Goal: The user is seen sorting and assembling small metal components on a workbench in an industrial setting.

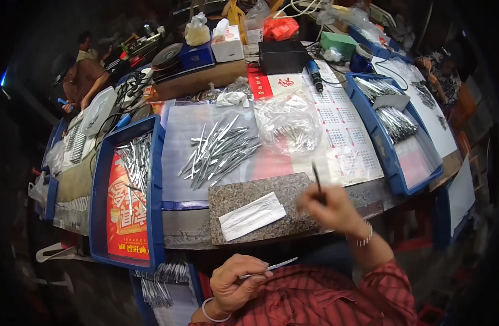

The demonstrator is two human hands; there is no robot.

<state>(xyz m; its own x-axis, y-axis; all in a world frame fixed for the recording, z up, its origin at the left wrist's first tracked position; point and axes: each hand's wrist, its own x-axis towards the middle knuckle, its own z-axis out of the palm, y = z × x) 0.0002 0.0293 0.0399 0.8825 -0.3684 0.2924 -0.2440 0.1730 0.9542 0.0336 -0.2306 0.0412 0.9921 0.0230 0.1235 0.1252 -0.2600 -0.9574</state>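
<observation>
Dim surroundings frame a cluttered bench [187, 231]. Before its near edge, the left hand [238, 280] has its grip pinched on a slim metal strip [282, 264], long axis running sideways, free end pointing right and slightly up. The blurred right hand [331, 209] has its grip closed round a dark slender tool [317, 176], pointing away, near a speckled slab [282, 185] bearing white folded paper [252, 216]. Beyond lie piled metal pieces [219, 155].

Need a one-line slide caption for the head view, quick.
Left hand holds a slim metallic piece; right hand grips a dark slender object near a speckled slab.
</observation>
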